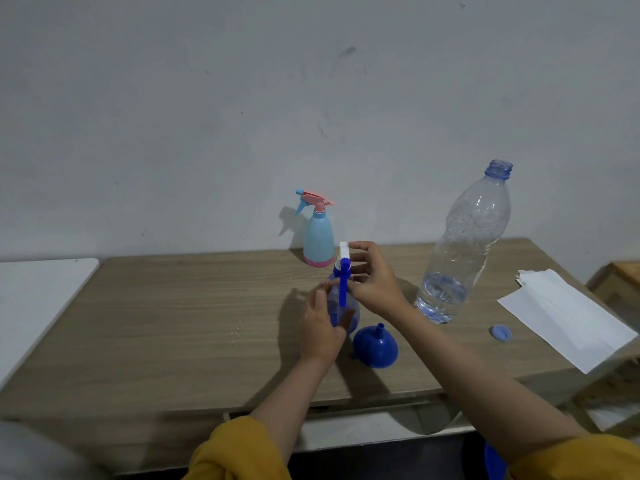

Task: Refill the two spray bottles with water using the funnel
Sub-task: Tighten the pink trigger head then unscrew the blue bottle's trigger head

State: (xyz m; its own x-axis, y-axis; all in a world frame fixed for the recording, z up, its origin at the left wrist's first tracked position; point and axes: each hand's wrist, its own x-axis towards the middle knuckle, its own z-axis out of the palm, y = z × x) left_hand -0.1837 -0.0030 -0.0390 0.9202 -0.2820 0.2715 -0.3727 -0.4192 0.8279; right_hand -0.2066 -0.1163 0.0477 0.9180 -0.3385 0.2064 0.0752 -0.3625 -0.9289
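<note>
A blue spray bottle [337,304] stands mid-table. My left hand [320,325] wraps its body from the left. My right hand [372,280] grips its white and blue spray head [343,263] at the top, with the blue trigger hanging down in front. A blue funnel [375,346] lies upside down on the table just right of that bottle, spout up. A light blue spray bottle with a pink head [318,237] stands upright by the wall. A large clear water bottle [464,247] stands uncapped at the right, with a little water at the bottom.
The blue bottle cap [501,333] lies on the wooden table [173,323] right of the water bottle. White paper sheets [568,318] overhang the table's right edge. A white surface [38,299] adjoins the table at the left. The wall stands close behind.
</note>
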